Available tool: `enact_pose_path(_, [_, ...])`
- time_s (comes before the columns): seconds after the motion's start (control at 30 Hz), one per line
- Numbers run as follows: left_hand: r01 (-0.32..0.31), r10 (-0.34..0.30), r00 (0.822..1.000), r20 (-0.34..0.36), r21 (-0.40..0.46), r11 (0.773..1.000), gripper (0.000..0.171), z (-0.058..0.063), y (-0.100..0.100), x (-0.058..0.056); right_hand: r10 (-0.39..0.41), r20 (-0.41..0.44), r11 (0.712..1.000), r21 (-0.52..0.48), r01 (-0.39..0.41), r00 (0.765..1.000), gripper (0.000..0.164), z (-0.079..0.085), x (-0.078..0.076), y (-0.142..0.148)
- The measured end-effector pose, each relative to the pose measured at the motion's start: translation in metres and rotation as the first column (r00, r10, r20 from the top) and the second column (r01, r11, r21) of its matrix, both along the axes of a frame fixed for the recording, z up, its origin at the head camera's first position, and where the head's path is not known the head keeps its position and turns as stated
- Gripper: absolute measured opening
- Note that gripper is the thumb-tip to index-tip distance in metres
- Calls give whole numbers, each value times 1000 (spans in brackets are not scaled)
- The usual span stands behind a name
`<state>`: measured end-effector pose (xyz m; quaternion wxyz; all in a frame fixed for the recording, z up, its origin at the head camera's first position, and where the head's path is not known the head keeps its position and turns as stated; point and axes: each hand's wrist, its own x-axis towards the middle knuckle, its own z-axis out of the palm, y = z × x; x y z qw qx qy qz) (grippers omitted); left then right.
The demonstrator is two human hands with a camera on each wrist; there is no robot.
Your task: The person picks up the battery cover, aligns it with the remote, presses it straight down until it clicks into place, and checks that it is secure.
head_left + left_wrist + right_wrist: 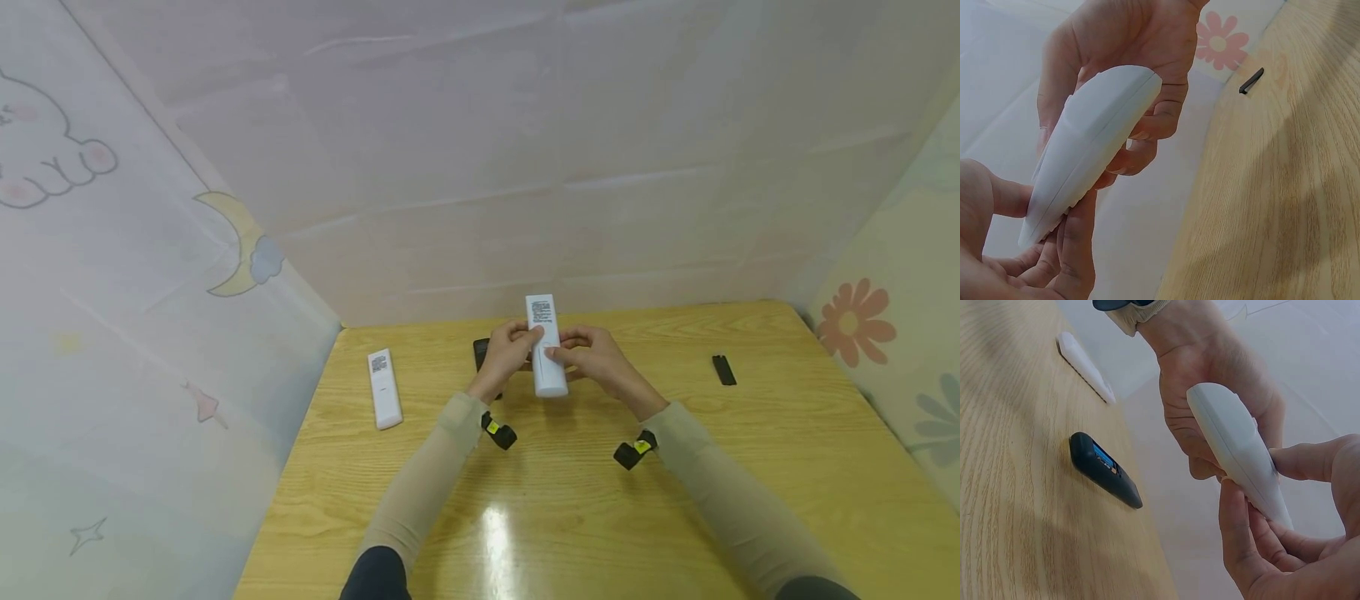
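A white remote control (551, 379) is held up above the table, its labelled back facing the head camera. My left hand (506, 358) grips its left side, thumb on the back and fingers underneath. From the other side my right hand (603, 362) holds it, thumb pressed on the back near a seam that looks like the battery cover's edge. In the right wrist view a black remote control (1107, 472) lies on the table, its battery compartment uncovered and a blue battery showing inside. The head view shows that black remote partly hidden behind my left hand.
A second white remote (385, 390) lies label side up at the table's left. Toward the right lies a small black cover piece (723, 370). The wooden table (570, 517) meets fabric-like walls at its back and sides.
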<state>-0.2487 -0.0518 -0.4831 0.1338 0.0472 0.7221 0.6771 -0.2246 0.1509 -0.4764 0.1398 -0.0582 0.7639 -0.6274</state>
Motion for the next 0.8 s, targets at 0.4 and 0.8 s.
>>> enact_pose_path(0.4, [-2,2,1000,3,0,1000,50,0,0,0,-3,9,1000,-4,3,1000,55,-1,0,0])
enact_pose_path(0.8, [-26,26,1000,-1,2,1000,46,-1,0,1,4,-9,1000,6,-4,1000,54,-2,0,-1])
